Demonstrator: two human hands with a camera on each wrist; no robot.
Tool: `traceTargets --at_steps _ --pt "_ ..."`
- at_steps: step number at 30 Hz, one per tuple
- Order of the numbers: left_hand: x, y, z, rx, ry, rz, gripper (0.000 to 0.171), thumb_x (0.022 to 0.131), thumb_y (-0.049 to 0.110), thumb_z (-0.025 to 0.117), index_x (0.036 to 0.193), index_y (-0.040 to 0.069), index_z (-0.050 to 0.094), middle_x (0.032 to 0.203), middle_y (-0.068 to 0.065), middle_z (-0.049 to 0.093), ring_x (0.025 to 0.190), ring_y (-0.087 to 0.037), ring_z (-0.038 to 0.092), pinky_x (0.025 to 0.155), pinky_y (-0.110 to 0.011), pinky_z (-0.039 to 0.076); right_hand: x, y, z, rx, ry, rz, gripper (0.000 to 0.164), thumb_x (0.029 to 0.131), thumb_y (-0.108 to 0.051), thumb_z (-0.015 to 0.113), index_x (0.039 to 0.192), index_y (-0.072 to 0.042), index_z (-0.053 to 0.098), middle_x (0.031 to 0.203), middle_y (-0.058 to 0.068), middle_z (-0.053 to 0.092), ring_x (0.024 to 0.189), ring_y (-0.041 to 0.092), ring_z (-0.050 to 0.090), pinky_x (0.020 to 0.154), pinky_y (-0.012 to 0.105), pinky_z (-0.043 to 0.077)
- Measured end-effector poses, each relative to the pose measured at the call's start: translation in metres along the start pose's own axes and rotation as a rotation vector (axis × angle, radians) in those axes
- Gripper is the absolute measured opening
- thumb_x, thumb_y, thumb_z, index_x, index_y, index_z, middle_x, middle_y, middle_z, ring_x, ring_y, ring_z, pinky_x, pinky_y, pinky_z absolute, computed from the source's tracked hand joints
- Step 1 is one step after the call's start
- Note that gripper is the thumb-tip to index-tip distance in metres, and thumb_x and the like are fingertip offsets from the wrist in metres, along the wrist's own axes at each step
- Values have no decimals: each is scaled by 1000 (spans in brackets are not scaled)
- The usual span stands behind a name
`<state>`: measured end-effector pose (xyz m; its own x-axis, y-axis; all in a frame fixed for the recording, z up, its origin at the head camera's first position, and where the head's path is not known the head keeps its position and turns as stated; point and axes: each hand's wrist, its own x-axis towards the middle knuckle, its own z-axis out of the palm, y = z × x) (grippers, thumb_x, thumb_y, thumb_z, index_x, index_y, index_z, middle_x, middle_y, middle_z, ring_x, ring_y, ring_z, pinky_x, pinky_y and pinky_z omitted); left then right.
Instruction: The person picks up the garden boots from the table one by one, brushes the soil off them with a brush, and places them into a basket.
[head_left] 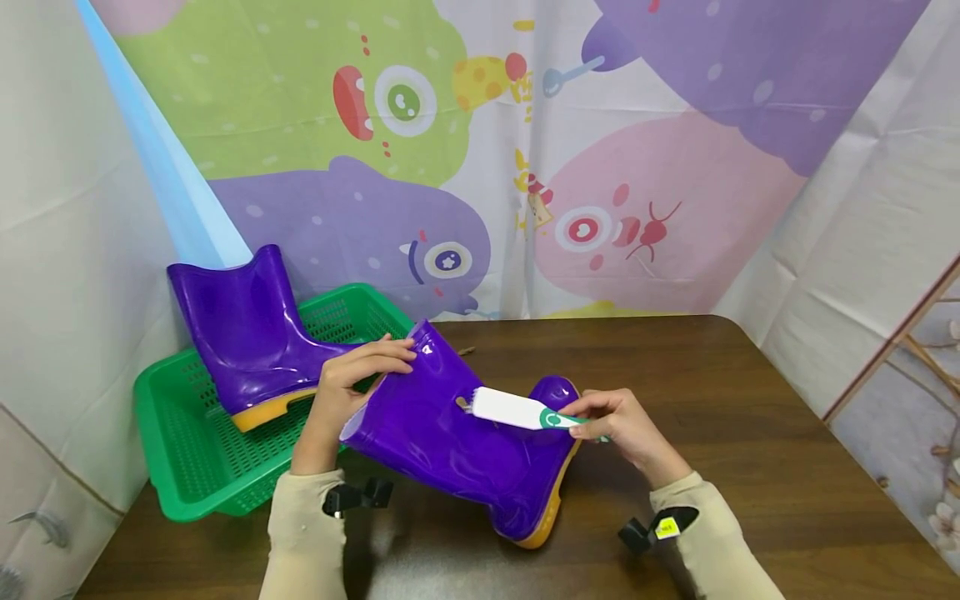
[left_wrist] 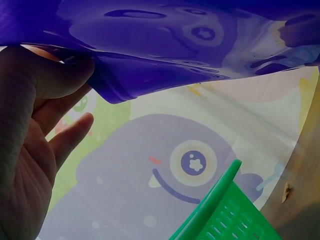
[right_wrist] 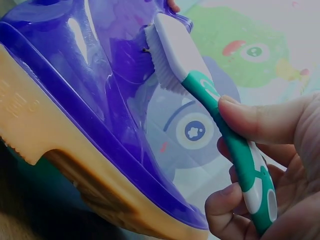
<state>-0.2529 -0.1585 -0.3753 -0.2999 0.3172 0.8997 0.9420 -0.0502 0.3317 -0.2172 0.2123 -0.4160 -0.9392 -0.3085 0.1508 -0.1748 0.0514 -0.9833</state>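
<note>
A purple rain boot (head_left: pixel 450 417) with an orange sole lies tilted on its side above the table. At its open top, my left hand (head_left: pixel 363 375) grips the rim, and the left wrist view shows the thumb of that hand (left_wrist: pixel 30 100) against the boot (left_wrist: pixel 150 55). With my right hand (head_left: pixel 622 425) I hold a scrub brush (head_left: pixel 513 410) by its green-and-white handle. The white bristles (right_wrist: pixel 162 60) face the boot's shaft beside a small brown smudge (head_left: pixel 461 403). In the right wrist view, the right hand (right_wrist: pixel 270 150) has fingers curled round the handle.
On the left stands a green perforated basket (head_left: pixel 168 450). A second purple boot (head_left: pixel 243 329) leans in it, its top above the rim. The brown wooden table (head_left: pixel 712 383) ends at a cartoon-printed cloth (head_left: pixel 525 275) behind. A tiny brown scrap (head_left: pixel 467 351) lies behind the boot.
</note>
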Motion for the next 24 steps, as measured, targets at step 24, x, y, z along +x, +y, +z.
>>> traceTargets --at_steps 24 --pt "-1 0 0 -12 7 -19 25 98 18 64 94 -6 72 105 -20 71 118 -25 63 111 -42 37 -5 -7 -29 24 136 12 33 76 16 70 88 -12 81 75 -3 67 60 8 53 50 20 45"
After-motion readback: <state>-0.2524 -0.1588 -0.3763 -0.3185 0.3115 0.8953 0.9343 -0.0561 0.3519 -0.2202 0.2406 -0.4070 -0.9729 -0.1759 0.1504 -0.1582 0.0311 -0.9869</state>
